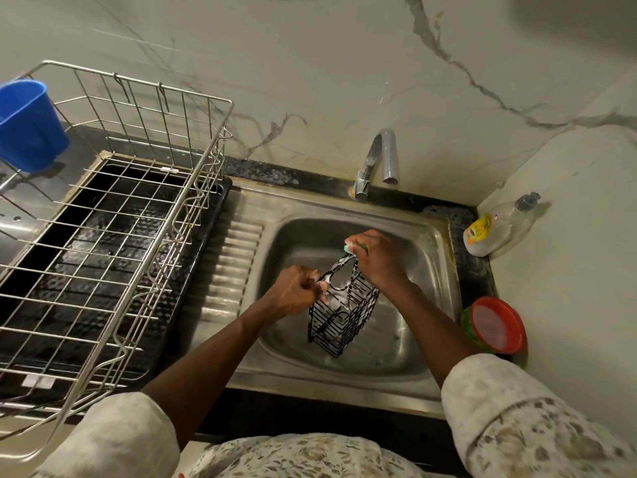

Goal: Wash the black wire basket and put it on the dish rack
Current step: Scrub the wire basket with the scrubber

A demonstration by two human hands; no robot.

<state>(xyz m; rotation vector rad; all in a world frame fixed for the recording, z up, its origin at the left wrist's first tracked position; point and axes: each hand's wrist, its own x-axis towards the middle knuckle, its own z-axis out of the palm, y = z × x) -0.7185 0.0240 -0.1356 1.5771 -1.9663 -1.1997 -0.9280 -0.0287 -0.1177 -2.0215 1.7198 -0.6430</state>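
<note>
The black wire basket hangs over the steel sink, soapy along its top rim. My left hand grips that rim on its left side. My right hand holds a green sponge against the rim's far corner. The steel-wire dish rack stands to the left of the sink on a black tray, with nothing inside it.
A blue plastic cup hangs on the rack's far left edge. The tap rises behind the sink, with no water visible. A dish-soap bottle lies in the right corner, and a red-lidded green tub sits right of the sink.
</note>
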